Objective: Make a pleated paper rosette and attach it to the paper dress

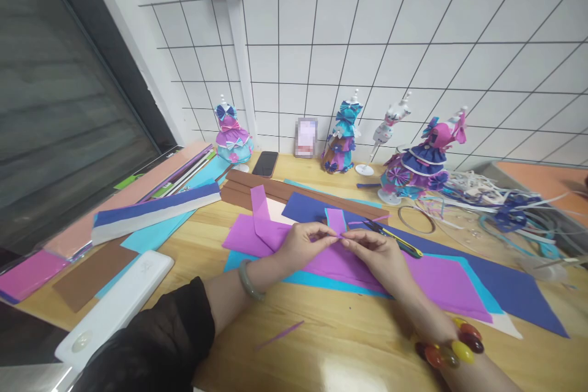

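My left hand (307,245) and my right hand (377,252) meet fingertip to fingertip above the layered sheets. Both are closed in a pinch on a small purple piece of paper (340,235), mostly hidden by the fingers. Just beyond them is a short purple strip with light-blue edges (336,219); whether it joins the pinched piece I cannot tell. Under the hands lies a wide purple sheet (441,275), over turquoise and dark-blue sheets (509,282). A black and yellow utility knife (395,239) rests right behind my right hand. Left of my hands, a narrow purple strip (260,208) is folded upward.
Miniature dress forms in ruffled paper dresses (233,135) stand along the wall, one nearly bare (389,119). A phone (265,163) lies at the back. Ribbons (496,196) crowd the right, a long white device (117,306) the left. A purple scrap (281,335) lies in front.
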A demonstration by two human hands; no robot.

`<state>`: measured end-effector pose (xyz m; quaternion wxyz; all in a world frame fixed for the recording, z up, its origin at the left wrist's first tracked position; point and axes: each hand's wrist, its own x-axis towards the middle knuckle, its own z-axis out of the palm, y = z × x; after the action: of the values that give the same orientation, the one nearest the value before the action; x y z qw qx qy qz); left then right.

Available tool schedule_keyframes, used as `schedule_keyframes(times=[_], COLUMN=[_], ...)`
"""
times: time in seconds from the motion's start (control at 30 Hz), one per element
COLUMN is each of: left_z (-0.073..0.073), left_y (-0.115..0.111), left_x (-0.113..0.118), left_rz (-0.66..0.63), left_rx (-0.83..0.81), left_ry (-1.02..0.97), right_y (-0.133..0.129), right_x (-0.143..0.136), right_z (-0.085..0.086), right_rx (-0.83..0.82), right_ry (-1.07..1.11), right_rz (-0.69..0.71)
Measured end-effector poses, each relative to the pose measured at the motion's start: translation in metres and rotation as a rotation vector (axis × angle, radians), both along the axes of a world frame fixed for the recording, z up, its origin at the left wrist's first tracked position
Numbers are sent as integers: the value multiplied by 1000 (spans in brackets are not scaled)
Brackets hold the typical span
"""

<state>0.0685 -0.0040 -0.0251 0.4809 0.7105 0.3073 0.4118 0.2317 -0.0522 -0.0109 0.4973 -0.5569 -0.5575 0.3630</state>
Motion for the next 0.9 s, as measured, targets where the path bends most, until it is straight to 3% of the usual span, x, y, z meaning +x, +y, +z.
schedule_keyframes(times=[0.5, 0.9], left_z=[0, 0], left_y=[0, 0], left_x=[2, 2], left_rz=[25, 39], left_rx=[24, 65], left_ry=[-56, -15], right_y=[3, 3], right_x=[3, 4], right_z=[-5, -4], right_rx=[-74, -51], right_ry=[148, 60], right_rz=[-27, -31])
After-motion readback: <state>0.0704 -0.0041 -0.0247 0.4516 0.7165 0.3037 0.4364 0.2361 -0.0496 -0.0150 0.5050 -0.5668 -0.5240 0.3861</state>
